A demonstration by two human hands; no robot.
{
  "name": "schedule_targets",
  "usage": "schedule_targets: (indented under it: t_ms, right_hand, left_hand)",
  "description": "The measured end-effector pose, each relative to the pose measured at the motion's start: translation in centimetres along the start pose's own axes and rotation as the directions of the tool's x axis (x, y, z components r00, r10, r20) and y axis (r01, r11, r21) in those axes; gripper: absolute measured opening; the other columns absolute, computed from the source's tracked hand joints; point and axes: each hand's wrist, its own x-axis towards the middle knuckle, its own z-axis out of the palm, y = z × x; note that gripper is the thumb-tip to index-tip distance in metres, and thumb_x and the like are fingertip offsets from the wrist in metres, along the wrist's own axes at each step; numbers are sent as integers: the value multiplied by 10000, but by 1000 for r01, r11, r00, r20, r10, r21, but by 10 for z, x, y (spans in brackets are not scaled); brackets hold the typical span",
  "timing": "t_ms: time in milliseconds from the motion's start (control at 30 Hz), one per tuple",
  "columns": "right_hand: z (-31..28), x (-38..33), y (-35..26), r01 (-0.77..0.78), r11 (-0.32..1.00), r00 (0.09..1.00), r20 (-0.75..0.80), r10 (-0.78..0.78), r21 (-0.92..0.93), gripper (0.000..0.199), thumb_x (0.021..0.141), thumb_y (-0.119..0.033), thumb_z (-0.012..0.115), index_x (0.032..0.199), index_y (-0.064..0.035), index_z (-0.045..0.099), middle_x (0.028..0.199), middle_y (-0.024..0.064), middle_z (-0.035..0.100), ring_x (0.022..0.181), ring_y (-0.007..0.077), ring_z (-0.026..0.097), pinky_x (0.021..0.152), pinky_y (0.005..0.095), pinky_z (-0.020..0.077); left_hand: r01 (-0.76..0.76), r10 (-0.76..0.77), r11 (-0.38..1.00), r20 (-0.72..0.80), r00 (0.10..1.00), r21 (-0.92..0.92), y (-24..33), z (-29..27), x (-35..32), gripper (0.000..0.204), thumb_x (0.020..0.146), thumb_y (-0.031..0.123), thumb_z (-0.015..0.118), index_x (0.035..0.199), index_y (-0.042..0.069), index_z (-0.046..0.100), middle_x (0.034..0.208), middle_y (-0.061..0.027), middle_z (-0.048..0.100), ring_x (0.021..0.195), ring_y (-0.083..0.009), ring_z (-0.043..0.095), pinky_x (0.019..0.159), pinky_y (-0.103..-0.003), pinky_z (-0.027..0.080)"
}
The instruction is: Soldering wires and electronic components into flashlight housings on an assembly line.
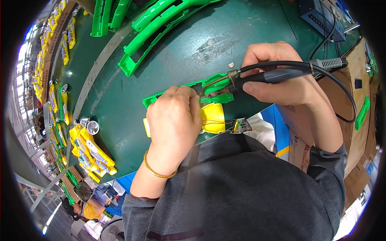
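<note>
My right hand is closed around the black handle of a soldering iron, which has a thin feed tube clamped along it. The iron's tip points left into a green plastic casing lying open on the bench. My left hand is closed over this casing, its fingertips hidden at the spot by the tip. Below the casing, partly under my left hand, lies a yellow plastic housing. Thin red wires run from it to a shiny lamp reflector at the bench edge.
More green casings lie at the far side. A pile of yellow housings sits on the left. At the far right stands a blue metal box with cables, beside cardboard. Another person sits at lower left.
</note>
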Motion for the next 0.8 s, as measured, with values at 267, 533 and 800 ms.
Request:
schedule_targets:
  t_ms: [267,533,800]
  right_hand:
    - [-10,6,-4,162,968,985,92,-146,-192,163,606,-77,683,682,-31,546,580,-14,501,536,60,440,483,235,301]
    - [-18,-1,-7,66,981,998,5,-67,-181,179,608,-90,691,700,-29,549,609,-9,513,559,72,461,523,220,339]
    - [-30,-10,-1,-7,998,999,-51,4,-56,204,620,-105,684,762,-24,561,700,4,547,643,86,509,572,214,377]
  left_hand:
    - [1,-1,1000,5,1000,-7,5,2,3,75,761,62,598,709,13,575,679,-146,565,612,-327,575,551,-416,459]
    - [-23,23,1000,-4,1000,-22,5,3,5,76,759,59,599,708,12,570,676,-148,560,609,-330,570,546,-421,453]
    - [-16,16,999,-10,1000,-33,9,5,9,73,755,62,604,706,15,578,671,-147,560,608,-333,570,549,-419,458]
